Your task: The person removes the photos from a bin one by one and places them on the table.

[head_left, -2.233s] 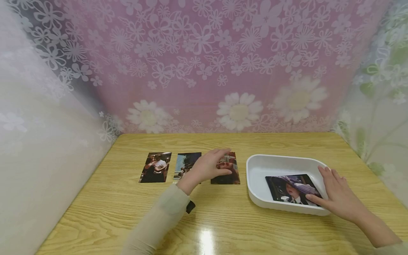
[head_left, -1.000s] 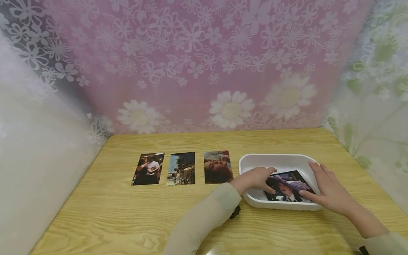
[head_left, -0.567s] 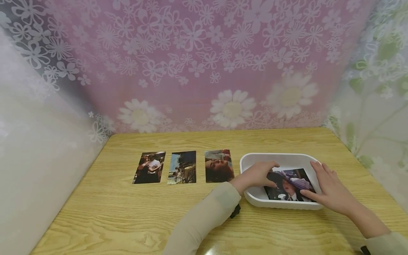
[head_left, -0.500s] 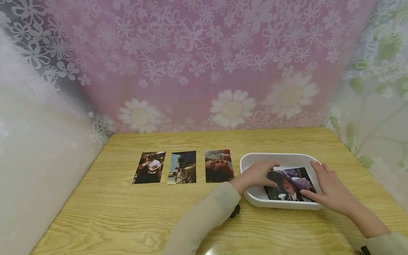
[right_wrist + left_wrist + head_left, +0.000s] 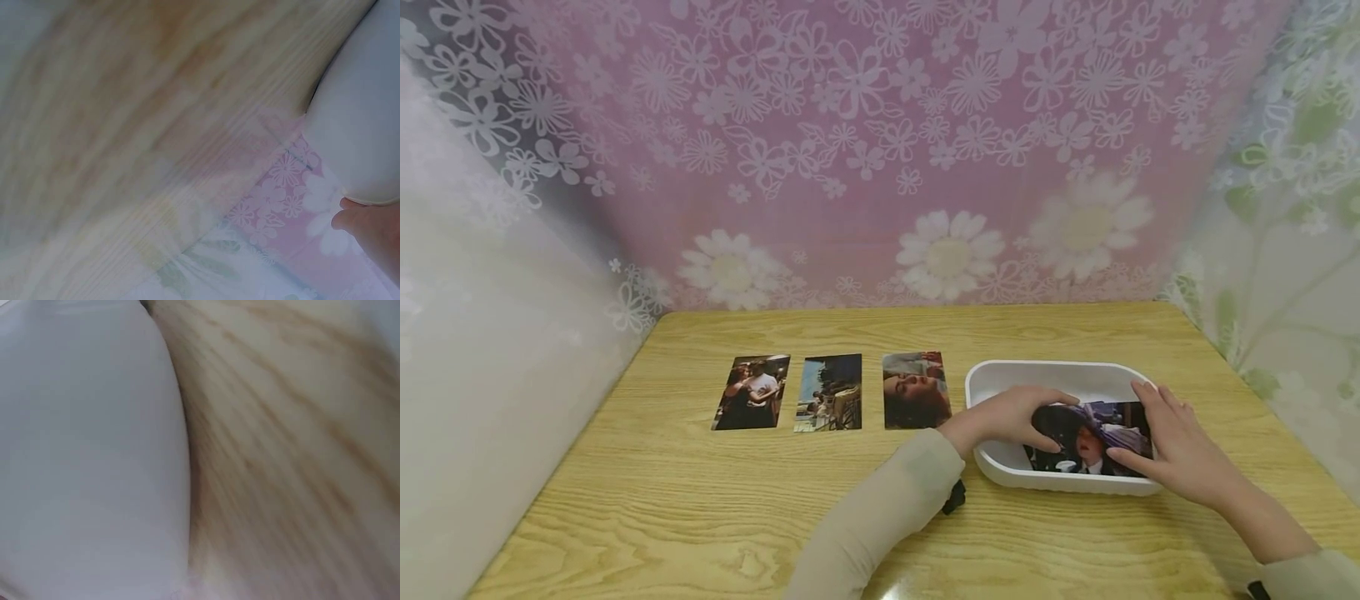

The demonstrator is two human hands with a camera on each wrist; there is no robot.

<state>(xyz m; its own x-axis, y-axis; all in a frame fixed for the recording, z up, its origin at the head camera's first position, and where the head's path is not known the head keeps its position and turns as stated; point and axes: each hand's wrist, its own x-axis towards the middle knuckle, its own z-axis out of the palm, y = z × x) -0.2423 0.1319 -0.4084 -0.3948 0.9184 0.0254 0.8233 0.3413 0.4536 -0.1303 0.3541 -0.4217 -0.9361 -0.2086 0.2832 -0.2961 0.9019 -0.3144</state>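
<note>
In the head view, a glossy photo (image 5: 1090, 442) shows a figure in a purple wide-brimmed hat. It lies in a white rectangular tray (image 5: 1000, 379). My left hand (image 5: 1018, 417) reaches over the tray's left side and holds the photo's left part, thumb on its face, index finger at its far edge. With its fingers over the right rim and its thumb inside by the photo, my right hand (image 5: 1187, 450) holds the tray. The right wrist view shows fingertips (image 5: 350, 215) at the tray's rim. The left hand's other fingertips are hidden.
Left of the tray lie three photos in a row: a woman's profile (image 5: 913, 392), an outdoor scene (image 5: 829, 393) and a couple (image 5: 752, 393). The wooden table (image 5: 700, 500) meets flowered cloth (image 5: 850, 208) behind and at both sides.
My left hand has come from the profile photo into the tray. The hat photo has turned slightly and shifted right under it. My right hand stays at the rim.
</note>
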